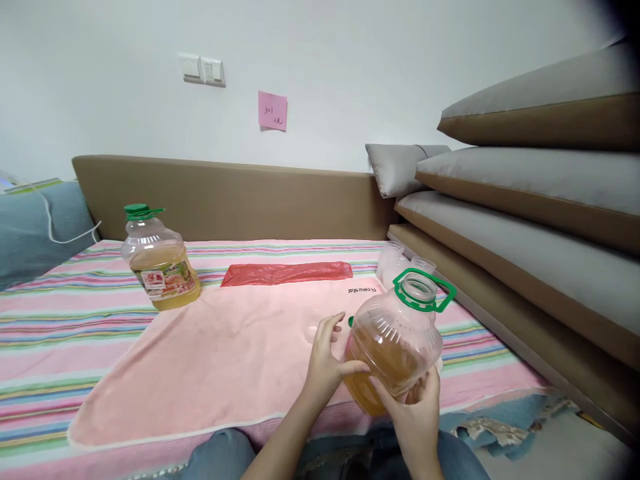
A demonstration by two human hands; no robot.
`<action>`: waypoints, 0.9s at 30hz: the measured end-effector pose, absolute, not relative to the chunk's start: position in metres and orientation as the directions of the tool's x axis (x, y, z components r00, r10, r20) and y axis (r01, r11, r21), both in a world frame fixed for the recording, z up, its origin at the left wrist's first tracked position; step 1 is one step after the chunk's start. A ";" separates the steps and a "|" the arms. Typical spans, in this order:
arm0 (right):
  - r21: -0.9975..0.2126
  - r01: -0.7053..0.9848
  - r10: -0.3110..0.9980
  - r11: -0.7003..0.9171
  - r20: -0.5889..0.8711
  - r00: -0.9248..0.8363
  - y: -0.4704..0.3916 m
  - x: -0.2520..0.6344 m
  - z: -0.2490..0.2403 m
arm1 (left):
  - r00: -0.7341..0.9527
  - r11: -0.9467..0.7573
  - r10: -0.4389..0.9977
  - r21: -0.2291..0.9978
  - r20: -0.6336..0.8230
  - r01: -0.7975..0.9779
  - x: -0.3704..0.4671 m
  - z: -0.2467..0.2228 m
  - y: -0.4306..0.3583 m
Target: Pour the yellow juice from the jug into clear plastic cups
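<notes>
A clear plastic jug [385,347] of amber liquid leans to the right near the front edge of the pink cloth. Its mouth is uncapped, with a green ring handle [440,297] around the neck. My right hand [413,407] grips its lower right side, thumb in front and fingers partly hidden. My left hand [327,360] is at the jug's left side, thumb against it and fingers apart. Part of a green cap [351,321] shows behind the jug. A small clear item [311,333] lies beyond my left fingers, too faint to name.
A second jug [163,270], green-capped and labelled, stands at left. A folded red plastic bag [287,272] lies behind the pink cloth [200,360]. Clear plastic cups [390,263] stand behind the open jug. Stacked grey cushions [540,173] line the right side; a headboard [225,200] backs the bed.
</notes>
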State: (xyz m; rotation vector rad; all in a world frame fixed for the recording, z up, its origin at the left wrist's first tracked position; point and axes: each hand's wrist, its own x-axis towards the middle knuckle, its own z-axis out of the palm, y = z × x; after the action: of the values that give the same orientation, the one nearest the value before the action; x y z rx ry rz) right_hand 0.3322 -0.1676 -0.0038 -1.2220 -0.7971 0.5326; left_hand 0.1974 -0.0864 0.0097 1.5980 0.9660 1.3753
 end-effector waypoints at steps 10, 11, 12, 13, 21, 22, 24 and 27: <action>-0.963 0.022 0.655 0.269 0.200 0.729 -0.192 0.299 0.000 | 0.137 -0.190 0.962 0.940 0.235 -0.282 0.211 0.004 -0.083; -0.961 0.012 0.661 0.277 0.199 0.724 -0.193 0.300 -0.001 | 0.143 -0.189 0.961 0.940 0.237 -0.284 0.212 0.003 -0.081; -0.958 0.001 0.669 0.288 0.202 0.716 -0.193 0.302 -0.003 | 0.143 -0.188 0.961 0.939 0.236 -0.286 0.213 0.003 -0.080; -0.954 -0.007 0.675 0.300 0.207 0.708 -0.194 0.305 -0.004 | 0.140 -0.188 0.962 0.940 0.235 -0.286 0.214 0.004 -0.078; -0.954 0.066 0.634 0.294 0.246 0.733 -0.189 0.312 -0.007 | 0.029 -0.207 0.976 0.960 0.216 -0.190 0.209 0.017 -0.093; -0.953 0.064 0.628 0.295 0.244 0.739 -0.188 0.311 -0.006 | 0.014 -0.214 0.975 0.962 0.220 -0.172 0.209 0.018 -0.102; -0.953 0.059 0.614 0.296 0.237 0.753 -0.186 0.309 -0.005 | 0.007 -0.257 0.966 0.959 0.260 -0.118 0.211 0.018 -0.122; -0.953 0.066 0.608 0.297 0.242 0.756 -0.186 0.308 -0.004 | 0.098 -0.368 0.924 0.929 0.370 -0.040 0.217 0.016 -0.147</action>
State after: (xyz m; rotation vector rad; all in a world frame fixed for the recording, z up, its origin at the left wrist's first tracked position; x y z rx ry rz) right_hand 0.3080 -0.1858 -0.0044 -1.2350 -0.6530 0.3964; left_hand 0.2172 -0.1471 0.0161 1.5120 0.9117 1.4081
